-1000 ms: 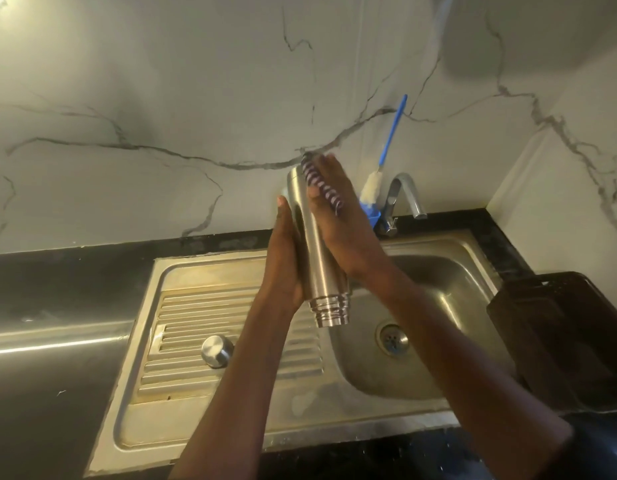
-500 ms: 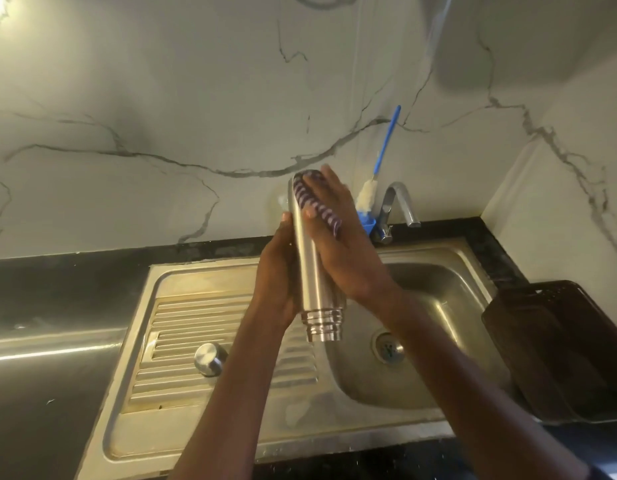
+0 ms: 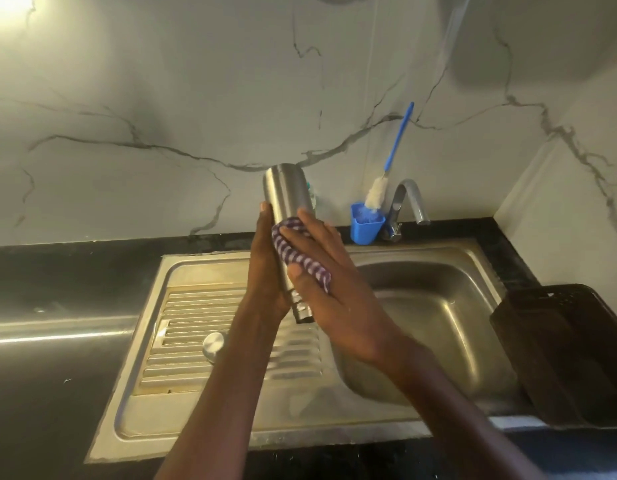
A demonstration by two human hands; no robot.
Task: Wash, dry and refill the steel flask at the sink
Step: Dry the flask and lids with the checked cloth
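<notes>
— Holding the flask (image 3: 287,199) above the sink (image 3: 435,306), mouth end down: which hand?
— Left hand (image 3: 265,271), fingers curled round the back of the body; the flask stands nearly upright over the ribbed drainer (image 3: 182,344).
— And the right hand (image 3: 338,289)?
— Fingers straight and together, pressing a purple-and-white striped cloth (image 3: 296,258) flat on the flask's side.
— Other items?
— Behind the sink, a tap (image 3: 409,199); just left of it, a blue cup (image 3: 364,232) with a bottle brush (image 3: 397,140). A round steel cap (image 3: 213,342) lies on the drainer; a dark basket (image 3: 570,355) sits right of the sink on the black surface (image 3: 40,393).
</notes>
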